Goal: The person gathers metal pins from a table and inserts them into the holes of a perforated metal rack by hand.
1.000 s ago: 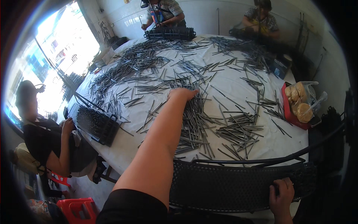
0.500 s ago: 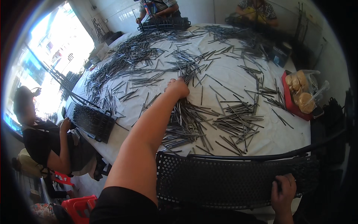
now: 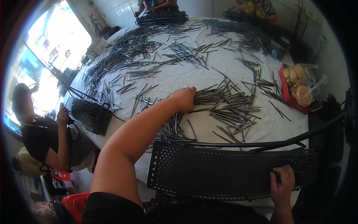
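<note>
Many thin dark rods (image 3: 231, 108) lie loose in heaps on the white-covered table. My left hand (image 3: 184, 99) reaches out over the middle of them, with its fingers curled round the left ends of a bunch that points right; the fingertips are partly hidden. In front of me is a long black perforated tray (image 3: 209, 171) with a dark bar along its far side. My right hand (image 3: 285, 181) rests on the tray's right part, fingers and thumb bent, beside a dark cluster (image 3: 304, 168) at that end. What it holds, if anything, is too dark to make out.
A red tray (image 3: 286, 89) with bagged round buns (image 3: 304, 95) sits at the table's right edge. To the left, a person (image 3: 44, 138) works at a similar black rack (image 3: 89, 115). Two people work across the table. A red stool (image 3: 76, 205) stands at lower left.
My left hand has come nearer and slightly right, and the rods by it now point right instead of away. My right hand stays on the tray. The whole view has shifted slightly.
</note>
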The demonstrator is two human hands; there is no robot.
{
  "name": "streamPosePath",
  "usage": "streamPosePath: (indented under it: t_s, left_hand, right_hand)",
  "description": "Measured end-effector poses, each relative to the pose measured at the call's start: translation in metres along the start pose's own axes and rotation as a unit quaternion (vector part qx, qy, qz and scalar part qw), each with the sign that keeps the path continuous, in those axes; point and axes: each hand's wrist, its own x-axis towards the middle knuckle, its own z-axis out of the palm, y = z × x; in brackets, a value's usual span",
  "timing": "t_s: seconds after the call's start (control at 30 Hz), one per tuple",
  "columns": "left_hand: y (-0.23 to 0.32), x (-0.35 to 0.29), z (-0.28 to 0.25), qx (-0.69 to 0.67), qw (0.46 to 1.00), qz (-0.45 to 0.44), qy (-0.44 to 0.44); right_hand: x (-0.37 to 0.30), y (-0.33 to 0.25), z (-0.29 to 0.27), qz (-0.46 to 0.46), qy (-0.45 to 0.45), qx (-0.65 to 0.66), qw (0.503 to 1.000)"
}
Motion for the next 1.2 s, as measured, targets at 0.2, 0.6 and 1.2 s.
streamPosePath:
  t_s: [0.2,0.6,1.2]
  left_hand:
    - [0.003,0.009,-0.015,-0.042,0.999,0.013,-0.005]
    - [0.011,0.005,-0.074,-0.589,0.803,0.026,0.088]
    - [-0.015,0.013,-0.1,0.002,0.998,-0.003,-0.065]
  right_hand:
    - [0.0,0.0,0.001,0.0,0.004,0.017,1.0]
    - [0.002,-0.001,0.0,0.006,-0.008,0.008,1.0]
    - [-0.009,0.007,0.003,0.098,-0.01,0.09,0.991]
